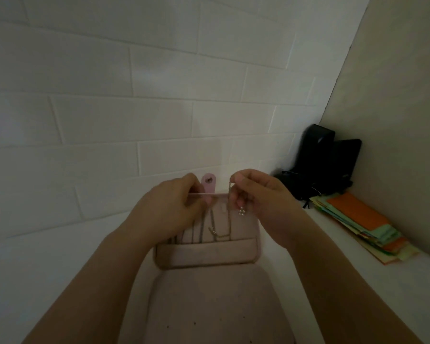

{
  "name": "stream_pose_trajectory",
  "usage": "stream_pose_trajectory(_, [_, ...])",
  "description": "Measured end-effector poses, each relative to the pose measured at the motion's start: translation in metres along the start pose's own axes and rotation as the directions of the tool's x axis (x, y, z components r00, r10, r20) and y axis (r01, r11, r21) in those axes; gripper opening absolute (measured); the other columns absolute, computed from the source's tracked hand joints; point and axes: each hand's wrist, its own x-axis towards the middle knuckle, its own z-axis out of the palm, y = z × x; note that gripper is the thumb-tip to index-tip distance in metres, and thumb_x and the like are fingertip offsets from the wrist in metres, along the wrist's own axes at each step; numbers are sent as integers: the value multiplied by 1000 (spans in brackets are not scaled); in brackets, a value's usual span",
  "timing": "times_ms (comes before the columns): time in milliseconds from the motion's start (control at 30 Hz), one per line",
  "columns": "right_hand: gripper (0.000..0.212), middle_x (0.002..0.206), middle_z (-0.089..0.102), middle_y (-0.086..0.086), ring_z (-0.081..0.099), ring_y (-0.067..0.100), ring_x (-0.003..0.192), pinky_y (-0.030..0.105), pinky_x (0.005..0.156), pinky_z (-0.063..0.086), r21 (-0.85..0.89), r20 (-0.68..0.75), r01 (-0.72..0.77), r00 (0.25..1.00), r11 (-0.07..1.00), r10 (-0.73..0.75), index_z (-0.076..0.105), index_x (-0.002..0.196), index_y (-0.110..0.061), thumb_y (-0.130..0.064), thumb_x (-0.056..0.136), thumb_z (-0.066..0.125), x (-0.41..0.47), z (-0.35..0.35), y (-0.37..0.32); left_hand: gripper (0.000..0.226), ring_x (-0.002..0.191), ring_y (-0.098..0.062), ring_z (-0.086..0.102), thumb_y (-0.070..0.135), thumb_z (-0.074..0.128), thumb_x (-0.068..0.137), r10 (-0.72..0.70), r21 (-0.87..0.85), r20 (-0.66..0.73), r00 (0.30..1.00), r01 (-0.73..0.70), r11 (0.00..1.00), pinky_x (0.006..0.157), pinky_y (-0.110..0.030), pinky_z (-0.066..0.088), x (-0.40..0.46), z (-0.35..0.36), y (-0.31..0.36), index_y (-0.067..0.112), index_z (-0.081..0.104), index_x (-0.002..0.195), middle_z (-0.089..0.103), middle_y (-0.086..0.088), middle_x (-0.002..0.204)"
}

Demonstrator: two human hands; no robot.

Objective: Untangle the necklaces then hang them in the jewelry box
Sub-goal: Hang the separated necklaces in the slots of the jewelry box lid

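A pale pink jewelry box [204,254] stands open against the tiled wall, its lid upright with a pink snap tab [209,183] at the top. Several thin chains [209,229] hang down the inside of the lid into a pocket. My left hand [169,202] grips the lid's top edge beside the tab. At the lid's top right, my right hand [261,194] pinches a thin necklace [230,194], and a small beaded pendant [241,211] dangles under its fingers.
A black device [318,160] with cables stands in the right corner. A stack of coloured papers [360,224] lies on the white surface along the right wall. The box's padded base [209,306] lies between my forearms.
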Motion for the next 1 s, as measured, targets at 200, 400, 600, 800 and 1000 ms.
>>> stream_pose_trajectory(200, [17,62,63,1,53,14,53,29,59,44,-229,62,17,998,973,-3,63,80,-12,-14,92,51,-8,-1,-11,27,83,-15,56,52,54,81,-15,49,-75,997,19,999,70,-33,46,-2,-3,13,27,53,90,57,10,85])
stream_pose_trajectory(400, [20,58,65,-1,58,7,44,18,50,48,-569,-52,-29,999,822,-1,65,72,-17,-19,89,55,-18,6,0,32,82,-16,54,50,55,81,3,105,-60,998,3,994,64,-30,39,-3,-3,18,23,50,96,61,5,92])
stream_pose_trajectory(600, [18,59,66,-3,56,2,43,15,48,46,-573,-109,2,991,819,-79,66,72,-22,-19,88,57,-18,8,2,62,72,-17,51,76,48,62,89,315,-169,982,-32,949,70,-33,37,-4,9,21,20,40,86,51,8,77])
stream_pose_trajectory(800, [15,61,62,-8,60,9,57,31,63,53,-656,-204,48,950,753,-238,65,74,-25,-25,87,57,-23,13,12,36,67,-16,50,55,54,76,108,248,-307,946,-30,968,74,-32,32,-6,13,26,22,38,81,48,11,69])
stream_pose_trajectory(1000, [16,60,61,-10,61,7,57,26,62,52,-666,-378,26,849,745,-368,67,82,-18,-28,87,55,-31,23,20,30,60,-19,55,47,57,75,115,229,-388,914,-25,973,71,-34,31,-6,17,25,20,45,74,57,6,62])
